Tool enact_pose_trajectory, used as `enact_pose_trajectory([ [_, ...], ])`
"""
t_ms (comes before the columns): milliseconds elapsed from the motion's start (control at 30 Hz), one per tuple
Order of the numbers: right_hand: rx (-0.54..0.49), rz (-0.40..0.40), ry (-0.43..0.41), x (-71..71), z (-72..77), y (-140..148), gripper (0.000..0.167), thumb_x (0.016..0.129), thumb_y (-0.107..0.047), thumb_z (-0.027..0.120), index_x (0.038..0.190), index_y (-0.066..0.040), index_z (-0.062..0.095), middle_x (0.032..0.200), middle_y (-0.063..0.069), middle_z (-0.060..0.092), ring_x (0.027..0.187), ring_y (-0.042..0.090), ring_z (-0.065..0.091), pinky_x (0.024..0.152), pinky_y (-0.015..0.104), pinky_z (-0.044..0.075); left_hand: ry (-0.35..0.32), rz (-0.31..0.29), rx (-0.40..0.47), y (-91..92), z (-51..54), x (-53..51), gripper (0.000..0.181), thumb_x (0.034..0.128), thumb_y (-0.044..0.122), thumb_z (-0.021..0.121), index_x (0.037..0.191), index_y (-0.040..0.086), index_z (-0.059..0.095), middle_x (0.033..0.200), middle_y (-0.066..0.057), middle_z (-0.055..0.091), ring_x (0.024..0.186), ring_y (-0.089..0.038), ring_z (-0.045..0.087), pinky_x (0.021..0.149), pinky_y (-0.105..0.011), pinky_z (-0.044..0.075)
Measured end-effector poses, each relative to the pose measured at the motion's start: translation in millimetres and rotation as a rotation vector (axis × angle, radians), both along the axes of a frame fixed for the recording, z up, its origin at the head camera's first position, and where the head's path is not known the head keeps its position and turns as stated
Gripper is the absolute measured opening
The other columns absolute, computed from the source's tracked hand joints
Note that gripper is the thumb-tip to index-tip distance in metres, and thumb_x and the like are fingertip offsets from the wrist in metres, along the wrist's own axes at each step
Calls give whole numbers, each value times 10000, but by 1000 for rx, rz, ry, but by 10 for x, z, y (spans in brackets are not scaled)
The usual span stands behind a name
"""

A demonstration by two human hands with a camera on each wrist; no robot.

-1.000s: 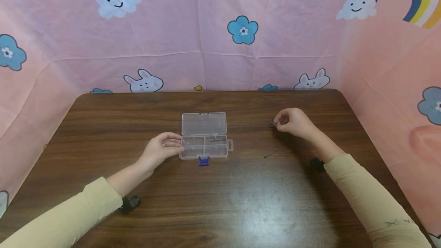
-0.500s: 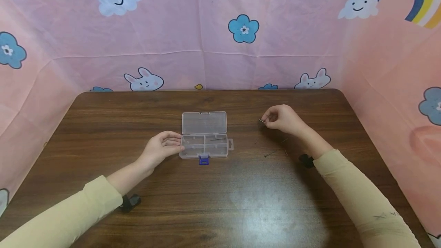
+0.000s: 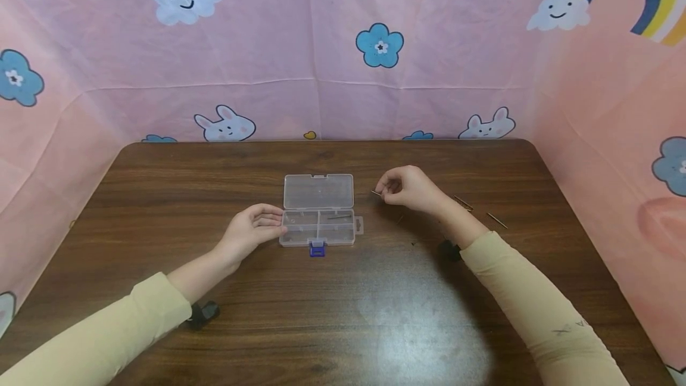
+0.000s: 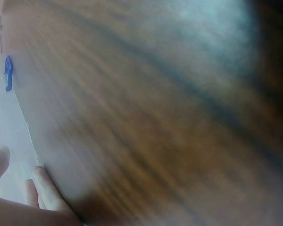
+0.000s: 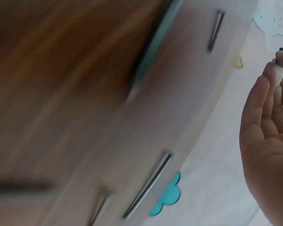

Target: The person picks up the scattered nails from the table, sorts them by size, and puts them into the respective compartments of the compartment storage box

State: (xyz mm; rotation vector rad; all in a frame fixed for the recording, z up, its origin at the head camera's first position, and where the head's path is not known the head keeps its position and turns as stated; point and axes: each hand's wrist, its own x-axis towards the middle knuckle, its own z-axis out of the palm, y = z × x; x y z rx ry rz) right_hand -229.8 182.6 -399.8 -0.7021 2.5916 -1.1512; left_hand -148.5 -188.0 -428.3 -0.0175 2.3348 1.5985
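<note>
Between the thumb and fingertips of the right hand (image 3: 409, 188), a slim metal piece (image 3: 376, 193) is pinched, its exposed end jutting leftward and its long axis running roughly across the table (image 3: 257, 314). From that grip, the clear plastic box (image 3: 337, 242) lies leftward and closer to the person, apart from the fingertips; its rear right compartment, closest to the pinch, contains a metal rod (image 3: 339, 217) lying nearly crosswise. Leftward of the grip is the open lid (image 3: 318, 191), behind the compartments. Nearer the box is the left hand (image 3: 246, 233), fingers loosely extended, touching its left end; how firmly cannot be told. Rightward of the pinch, loose metal pieces (image 3: 497, 220) lie.
</note>
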Motion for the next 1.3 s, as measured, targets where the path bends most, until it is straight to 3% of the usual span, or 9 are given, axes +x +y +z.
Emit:
enact_pose_trajectory([
  [167, -24, 54, 7, 25, 6, -152, 144, 936, 12, 667, 1031, 7, 776, 995, 129, 799, 822, 171, 681, 780, 319, 594, 4, 6, 4, 3, -3, -6, 502, 965, 135, 787, 1385, -50, 583, 1326, -218, 679, 984, 15, 659, 860, -124, 562],
  [533, -56, 141, -18, 52, 39, -429, 143, 914, 23, 693, 1021, -7, 783, 935, 89, 770, 807, 132, 620, 751, 249, 568, 6, 2, 13, 0, -11, -18, 507, 958, 123, 791, 1381, -60, 579, 1320, -224, 677, 978, 17, 659, 861, -120, 561],
  [1067, -3, 276, 24, 70, 36, -714, 151, 918, 27, 693, 1005, -33, 801, 958, 64, 795, 820, 89, 667, 763, 216, 587, 5, -4, -15, -10, 11, -24, 515, 968, 160, 789, 1396, -38, 582, 1340, -210, 676, 1015, -14, 660, 869, -125, 559],
  [1300, 25, 284, 51, 98, 6, -777, 154, 918, 29, 683, 977, -51, 801, 950, 54, 799, 825, 85, 678, 765, 199, 588, -11, -1, -25, -20, 11, -28, 510, 969, 179, 789, 1391, -25, 587, 1349, -205, 672, 1031, -13, 656, 879, -122, 554],
])
